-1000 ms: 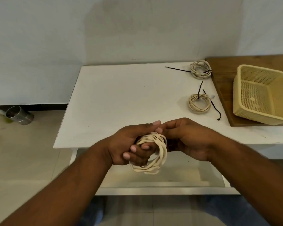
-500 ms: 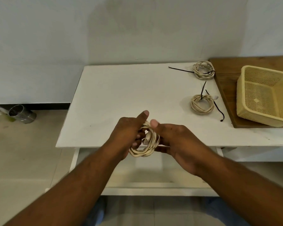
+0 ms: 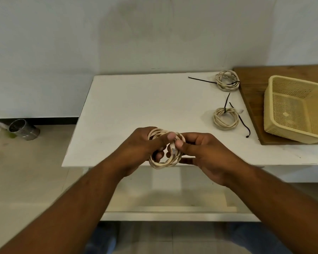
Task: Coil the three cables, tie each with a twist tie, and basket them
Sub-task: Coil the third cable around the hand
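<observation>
Over the near edge of the white table (image 3: 128, 99), the left hand (image 3: 141, 143) and right hand (image 3: 204, 154) both grasp a cream cable (image 3: 164, 162) wound into a loose round coil, its clear plug (image 3: 173, 149) showing between the thumbs.

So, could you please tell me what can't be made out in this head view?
- Basket: right side cut off by the frame edge.
- Held coil: parts hidden behind the left hand and right hand; any tie there can't be seen.
- Connector: too small to identify.
</observation>
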